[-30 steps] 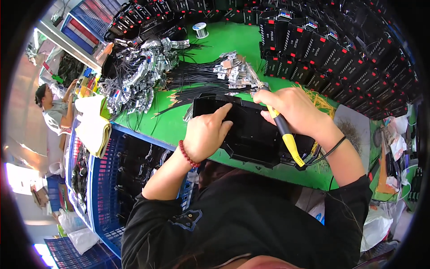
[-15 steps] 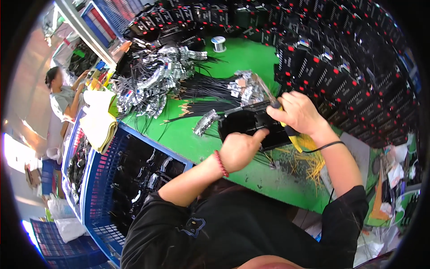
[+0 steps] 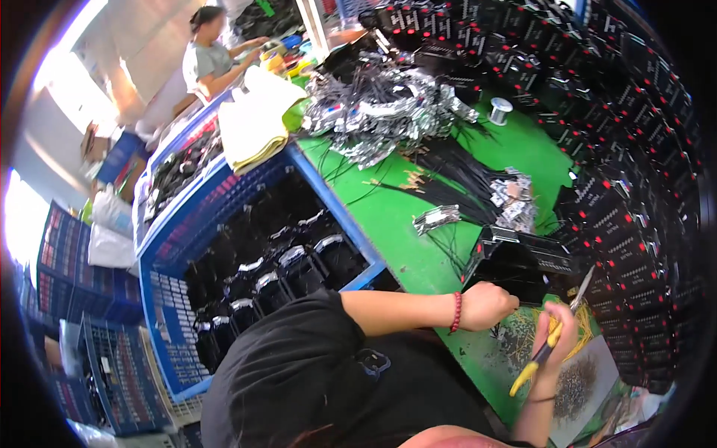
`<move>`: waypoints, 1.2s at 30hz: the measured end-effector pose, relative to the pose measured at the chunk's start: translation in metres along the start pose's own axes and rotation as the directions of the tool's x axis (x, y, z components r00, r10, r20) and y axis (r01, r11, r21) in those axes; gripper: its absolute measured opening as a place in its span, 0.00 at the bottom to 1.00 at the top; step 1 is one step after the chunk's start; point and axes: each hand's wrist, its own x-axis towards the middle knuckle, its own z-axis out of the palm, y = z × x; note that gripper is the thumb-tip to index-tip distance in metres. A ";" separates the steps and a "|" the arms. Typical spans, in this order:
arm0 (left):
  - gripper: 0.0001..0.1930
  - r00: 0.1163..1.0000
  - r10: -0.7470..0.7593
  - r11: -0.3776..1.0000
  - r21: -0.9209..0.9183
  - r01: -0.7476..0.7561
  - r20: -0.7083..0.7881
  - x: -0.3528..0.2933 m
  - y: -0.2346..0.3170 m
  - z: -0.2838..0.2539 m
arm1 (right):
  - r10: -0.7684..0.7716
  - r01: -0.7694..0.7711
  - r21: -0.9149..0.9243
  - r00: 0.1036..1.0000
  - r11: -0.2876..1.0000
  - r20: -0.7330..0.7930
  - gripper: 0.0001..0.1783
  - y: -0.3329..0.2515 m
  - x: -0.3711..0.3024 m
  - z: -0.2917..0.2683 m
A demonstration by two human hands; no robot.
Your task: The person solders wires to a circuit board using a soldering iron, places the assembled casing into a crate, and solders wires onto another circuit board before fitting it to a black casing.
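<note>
My right hand (image 3: 556,336) is closed round long-nose pliers (image 3: 536,364) with yellow-and-black handles, their metal jaws pointing up and away. My left hand (image 3: 489,306), a red bead bracelet at its wrist, is curled at the near edge of an open black plastic casing (image 3: 515,269). Whatever its fingers hold, if anything, is hidden. The casing lies on the green bench top with its hollow inside showing. Just left of it is a small silver-foil-wrapped part (image 3: 437,219) with black wires. Behind lie black wires (image 3: 455,179) with foil-covered ends.
Stacked black casings (image 3: 627,216) wall in the right and back. A foil-wrapped heap (image 3: 388,112) and a solder spool (image 3: 500,110) lie farther back. A blue crate (image 3: 168,321) of black parts stands left. Yellow strands (image 3: 586,328) lie by my right hand. Another person (image 3: 209,63) works far left.
My view has swung left, shifting the scene rightward. The pliers have come away from the casing and down toward me. My left hand has drawn back from inside the casing to its near edge.
</note>
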 end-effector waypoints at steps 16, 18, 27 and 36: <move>0.08 0.987 0.161 0.986 -0.039 -0.160 0.021 -0.007 0.000 -0.002 | 0.426 -0.359 0.313 0.887 0.879 -0.180 0.26 -0.033 -0.052 0.059; 0.07 0.992 0.122 0.991 -0.051 -0.123 -0.023 -0.009 0.000 -0.003 | 0.487 -0.408 0.457 0.871 0.790 -0.064 0.21 -0.038 -0.052 0.055; 0.04 1.000 0.002 0.975 -0.223 0.001 0.013 -0.002 0.014 0.003 | 0.506 -0.390 0.474 0.851 0.789 -0.140 0.19 -0.029 -0.058 0.053; 0.03 0.997 -0.063 0.962 -0.269 0.050 -0.039 -0.003 0.014 0.013 | 0.527 -0.397 0.476 0.832 0.785 -0.174 0.19 -0.026 -0.063 0.051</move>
